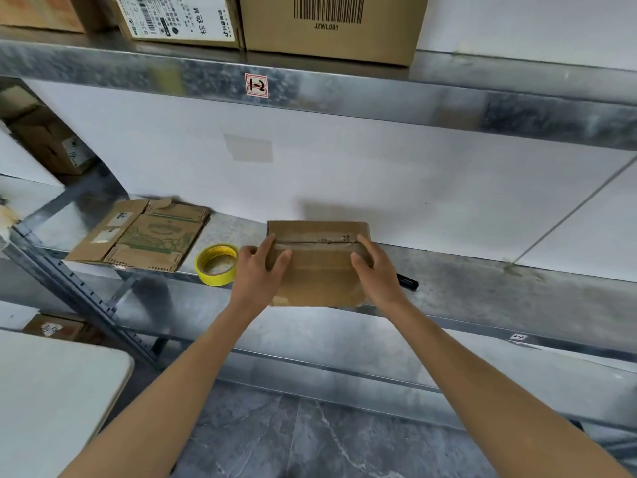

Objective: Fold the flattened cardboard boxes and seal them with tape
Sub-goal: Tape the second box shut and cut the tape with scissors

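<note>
I'm at a galvanised metal shelf [482,270] with a white wall [344,167] behind and grey stone floor [310,436] under my arms. Between my hands sits the folded box [320,270], seam on top. My left hand [256,270] and right hand [375,270] curl over its two ends, gripping it. Just left of my left hand lies the yellow tape roll [215,279], and beyond that the flattened cardboard [148,236]. Behind my right hand pokes a black object [408,281], mostly hidden, so I can't tell what it is. The cartons [331,25] overhead are cut off.
</note>
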